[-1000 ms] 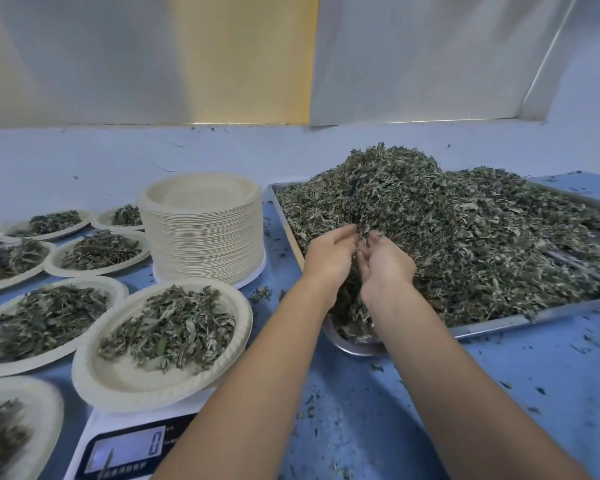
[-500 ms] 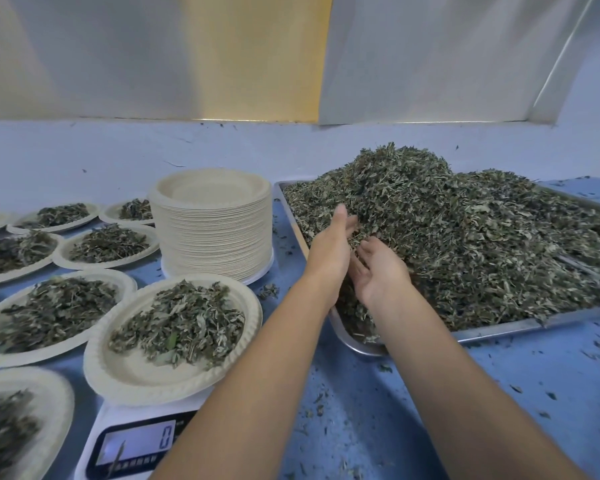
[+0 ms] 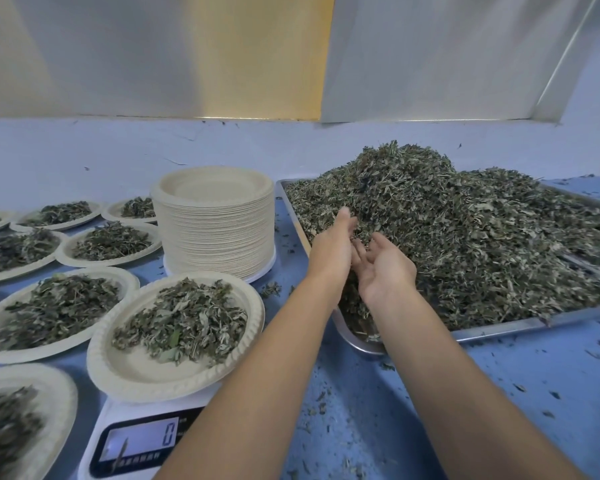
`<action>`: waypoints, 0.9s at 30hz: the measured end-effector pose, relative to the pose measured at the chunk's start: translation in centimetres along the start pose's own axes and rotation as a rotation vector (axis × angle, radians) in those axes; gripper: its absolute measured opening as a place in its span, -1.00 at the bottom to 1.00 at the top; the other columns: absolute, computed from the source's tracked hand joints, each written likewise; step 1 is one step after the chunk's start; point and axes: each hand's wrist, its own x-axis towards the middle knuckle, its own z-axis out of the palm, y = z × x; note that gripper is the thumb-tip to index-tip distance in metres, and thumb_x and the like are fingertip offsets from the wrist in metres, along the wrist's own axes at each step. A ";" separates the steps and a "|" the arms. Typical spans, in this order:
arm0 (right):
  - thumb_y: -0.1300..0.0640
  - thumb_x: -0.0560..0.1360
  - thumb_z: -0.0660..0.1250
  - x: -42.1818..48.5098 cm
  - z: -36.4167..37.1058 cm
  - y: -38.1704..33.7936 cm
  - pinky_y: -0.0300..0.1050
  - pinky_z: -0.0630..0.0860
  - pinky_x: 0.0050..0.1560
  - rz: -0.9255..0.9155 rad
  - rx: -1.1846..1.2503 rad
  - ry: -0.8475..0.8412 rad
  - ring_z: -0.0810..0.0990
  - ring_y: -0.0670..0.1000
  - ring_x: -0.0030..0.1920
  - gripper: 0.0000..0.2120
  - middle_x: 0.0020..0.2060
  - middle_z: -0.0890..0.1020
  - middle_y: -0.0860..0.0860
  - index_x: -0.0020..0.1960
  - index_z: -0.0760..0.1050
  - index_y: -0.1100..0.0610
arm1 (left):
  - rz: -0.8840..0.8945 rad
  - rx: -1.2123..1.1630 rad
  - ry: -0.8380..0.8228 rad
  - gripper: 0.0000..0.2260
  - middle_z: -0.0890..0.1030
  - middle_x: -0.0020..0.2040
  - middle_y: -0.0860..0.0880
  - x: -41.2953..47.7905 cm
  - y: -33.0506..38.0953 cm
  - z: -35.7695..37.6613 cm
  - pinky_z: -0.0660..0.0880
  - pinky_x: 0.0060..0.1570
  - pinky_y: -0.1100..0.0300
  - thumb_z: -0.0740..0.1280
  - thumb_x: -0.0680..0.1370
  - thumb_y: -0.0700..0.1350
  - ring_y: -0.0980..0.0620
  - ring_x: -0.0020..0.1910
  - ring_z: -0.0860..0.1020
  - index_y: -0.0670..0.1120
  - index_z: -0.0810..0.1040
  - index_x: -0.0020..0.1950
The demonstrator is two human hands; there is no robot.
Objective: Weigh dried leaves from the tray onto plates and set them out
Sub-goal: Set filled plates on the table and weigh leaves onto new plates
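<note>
**A:** Where are the person's hands?

**B:** Both reach over the near left corner of the metal tray. The left hand stands on edge, its fingers straight and their tips against the slope of the dried leaves. The right hand lies just beside it, palm up, with the fingers loosely bent and relaxed. It grips nothing, and the palm looks bare.

**A:** So neither hand holds a clump?

**B:** None that shows. A few leaves sit between the two hands, but it is not possible to tell whether they rest on the fingers or belong to the heap.

**A:** And the leaves themselves?

**B:** Most lie in a tall heap that fills the tray, peaked toward the back. The tray stands on the blue table, right of centre, with crumbs scattered around it.

**A:** What about the weighing?

**B:** A paper plate carrying a portion of leaves rests on the white scale at the lower left. The display reads 0.

**A:** And the others?

**B:** A tall stack of empty plates stands behind the scale, just left of the tray. Further left, filled plates lie close together on the table, each with its own portion.
</note>
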 end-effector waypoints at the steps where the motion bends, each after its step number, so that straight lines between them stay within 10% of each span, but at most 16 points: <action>1: 0.50 0.56 0.02 0.0 0.1 0.0 0.00 0.58 0.10 -0.002 -0.021 0.002 0.57 0.18 0.15 -0.62 0.34 0.43 0.22 0.27 0.46 0.33 | -0.008 0.007 0.003 -0.67 0.52 0.24 0.07 0.1 -0.1 0.0 0.30 0.11 0.28 0.12 0.64 0.02 0.25 0.02 0.47 -0.03 0.46 0.35; 5: 0.56 0.50 0.03 -0.2 0.0 0.1 -0.03 0.56 0.07 -0.032 -0.161 0.027 0.58 0.06 0.10 -0.52 0.16 0.54 0.13 0.25 0.51 0.24 | 0.017 0.036 -0.021 -0.33 0.27 0.49 -0.06 -0.1 -0.8 -0.3 0.29 0.38 0.13 0.12 0.53 -0.49 0.02 0.45 0.28 -0.02 0.10 0.55; 9: 0.58 0.45 0.03 -0.4 -0.2 -0.3 -0.12 0.56 0.04 -0.008 -0.096 -0.028 0.56 0.11 0.12 -0.52 0.22 0.51 0.17 0.25 0.48 0.31 | 0.033 0.005 0.076 -0.38 0.37 0.44 -0.02 -0.4 -0.6 -0.4 0.31 0.21 0.31 0.38 0.52 -0.24 0.10 0.39 0.36 -0.01 0.21 0.52; 11: 0.55 0.47 0.02 -0.7 -0.2 -0.3 -0.05 0.53 0.19 0.012 -0.069 -0.068 0.55 0.15 0.18 -0.54 0.25 0.49 0.20 0.26 0.47 0.32 | 0.039 0.026 0.080 -0.59 0.62 0.10 0.22 -0.2 -0.3 -0.3 0.32 0.03 0.48 0.29 0.57 0.03 0.40 0.08 0.51 -0.01 0.39 0.41; 14: 0.53 0.47 -0.01 -1.4 0.1 -0.4 -0.21 0.56 -0.04 0.046 -0.033 -0.165 0.55 0.11 0.17 -0.52 0.24 0.51 0.18 0.29 0.44 0.31 | 0.046 0.010 0.066 -0.76 0.49 -0.55 0.27 -0.4 0.3 -0.1 0.36 -0.36 0.45 0.15 0.62 0.10 0.45 -0.54 0.44 0.03 0.52 -0.09; 20: 0.50 0.51 -0.01 -3.3 1.4 -0.2 -0.20 0.54 0.07 0.060 -0.026 -0.291 0.57 0.04 0.05 -0.56 0.14 0.58 0.16 0.29 0.43 0.30 | 0.157 0.121 0.127 -0.63 0.56 0.23 -0.06 -2.0 1.7 -1.8 0.44 0.09 0.31 0.09 0.57 -0.35 0.10 0.15 0.52 -0.12 0.50 0.28; 27: 0.42 0.55 0.04 -6.2 3.5 2.6 -0.32 0.56 -0.34 0.039 -0.085 -0.375 0.62 -0.08 -0.39 -0.73 -0.39 0.65 0.04 -0.10 0.49 0.25 | 0.279 0.245 0.144 -0.66 0.58 0.16 -0.02 -4.7 2.4 -7.9 0.43 0.23 0.22 0.24 0.52 -0.37 0.17 0.11 0.51 -0.11 0.52 0.24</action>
